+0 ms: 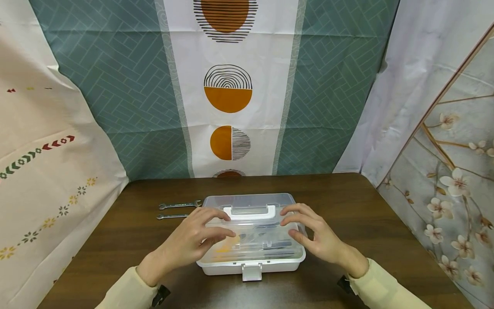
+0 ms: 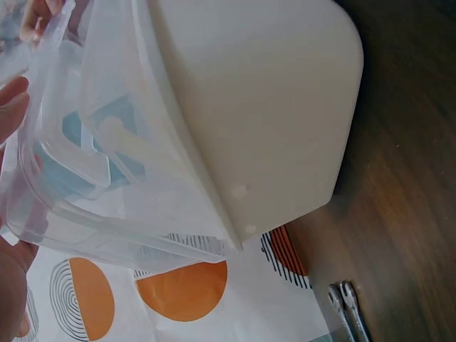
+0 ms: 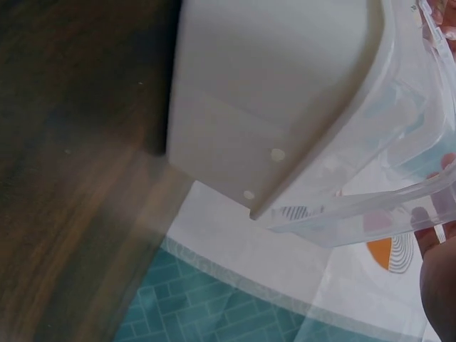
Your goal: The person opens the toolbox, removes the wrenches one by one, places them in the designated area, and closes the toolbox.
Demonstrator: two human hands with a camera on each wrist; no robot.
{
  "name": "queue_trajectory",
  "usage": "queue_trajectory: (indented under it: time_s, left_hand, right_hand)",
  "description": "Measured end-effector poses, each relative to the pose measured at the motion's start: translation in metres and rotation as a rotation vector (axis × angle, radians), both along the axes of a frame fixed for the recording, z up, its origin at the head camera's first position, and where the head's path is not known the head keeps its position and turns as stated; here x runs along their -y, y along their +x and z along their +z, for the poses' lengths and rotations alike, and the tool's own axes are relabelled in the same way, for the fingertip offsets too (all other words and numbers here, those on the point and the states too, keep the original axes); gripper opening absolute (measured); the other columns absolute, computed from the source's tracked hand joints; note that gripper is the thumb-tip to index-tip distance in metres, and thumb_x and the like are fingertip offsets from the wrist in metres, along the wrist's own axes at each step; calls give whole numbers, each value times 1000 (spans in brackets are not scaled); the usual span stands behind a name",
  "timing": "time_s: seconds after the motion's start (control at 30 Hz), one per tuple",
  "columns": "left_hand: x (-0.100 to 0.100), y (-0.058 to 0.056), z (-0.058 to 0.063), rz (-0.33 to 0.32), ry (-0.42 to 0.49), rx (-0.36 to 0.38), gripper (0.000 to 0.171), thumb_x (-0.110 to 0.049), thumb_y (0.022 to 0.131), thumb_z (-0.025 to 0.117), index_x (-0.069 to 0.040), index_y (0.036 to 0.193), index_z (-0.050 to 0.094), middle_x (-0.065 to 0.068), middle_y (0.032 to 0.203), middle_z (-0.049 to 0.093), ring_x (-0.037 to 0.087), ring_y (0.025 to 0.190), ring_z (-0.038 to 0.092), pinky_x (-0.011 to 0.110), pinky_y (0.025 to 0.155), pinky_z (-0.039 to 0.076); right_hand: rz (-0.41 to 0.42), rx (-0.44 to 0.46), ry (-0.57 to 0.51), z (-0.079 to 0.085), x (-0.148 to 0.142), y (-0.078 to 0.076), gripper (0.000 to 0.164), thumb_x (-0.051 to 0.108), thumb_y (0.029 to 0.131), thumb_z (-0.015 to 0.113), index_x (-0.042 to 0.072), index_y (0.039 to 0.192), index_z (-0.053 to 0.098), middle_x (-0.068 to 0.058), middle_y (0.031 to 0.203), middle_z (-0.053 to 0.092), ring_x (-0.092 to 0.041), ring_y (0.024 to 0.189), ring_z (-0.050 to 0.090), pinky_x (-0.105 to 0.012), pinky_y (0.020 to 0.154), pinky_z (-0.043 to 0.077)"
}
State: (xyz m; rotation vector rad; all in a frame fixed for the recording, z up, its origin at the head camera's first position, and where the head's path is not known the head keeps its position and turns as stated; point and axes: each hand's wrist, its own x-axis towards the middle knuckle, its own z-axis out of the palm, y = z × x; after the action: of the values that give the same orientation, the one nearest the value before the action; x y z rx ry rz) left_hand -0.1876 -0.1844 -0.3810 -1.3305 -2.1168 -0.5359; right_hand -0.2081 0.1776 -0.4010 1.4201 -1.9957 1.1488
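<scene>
A toolbox (image 1: 223,270) with a white base and a clear lid (image 1: 248,199) sits on the table, its lid down over the base. A white handle (image 1: 250,216) lies folded on the lid, and the front latch (image 1: 252,272) juts out and down. Through the lid show orange and dark slender items, blurred. Over the lid's left side is my left hand (image 1: 194,236), fingers loosely bent and spread. My right hand (image 1: 318,236) mirrors it at the right side, with fingertips close over the lid. Both hands appear beside the clear lid in the wrist views, holding nothing.
Two metal wrenches, an upper one (image 1: 179,205) and a lower one (image 1: 171,216), lie left of the toolbox. The dark wooden table (image 1: 347,206) ends at a patterned curtain (image 1: 332,86) behind, with more cloth (image 1: 58,171) hanging on both sides.
</scene>
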Motion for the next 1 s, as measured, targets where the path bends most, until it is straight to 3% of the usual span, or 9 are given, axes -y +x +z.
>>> queue_trajectory:
  time_s: [0.2,0.47,0.7,1.0]
  left_hand:
    - [-1,4,-4,-4,-6,-5,19,-30,107,60,-30,113,78,-2,120,67,19,114,62,44,93,53]
    - [-2,9,-9,-3,-22,-16,18,-29,106,61,-32,110,78,-3,119,66,18,111,61,41,92,50]
    - [-4,12,-11,-6,-56,-6,17,-28,106,62,-31,107,79,-4,116,64,17,109,60,36,97,45]
    - [-6,18,-18,-15,-97,-13,15,-18,94,75,-29,102,78,-3,111,63,15,105,60,30,99,41]
  right_hand:
    - [86,-40,-7,-7,0,-1,51,-13,84,72,6,131,67,-19,134,60,-30,130,53,-29,117,36]
    - [119,-76,-15,-16,0,0,30,7,101,66,6,131,67,-20,134,59,-31,130,52,-31,118,35]
    - [94,-123,-5,-24,2,1,31,5,95,72,8,125,68,-18,130,59,-31,125,52,-31,116,34]
    - [119,-199,-10,-33,7,2,25,8,95,75,3,119,69,-17,124,62,-35,121,55,-31,117,35]
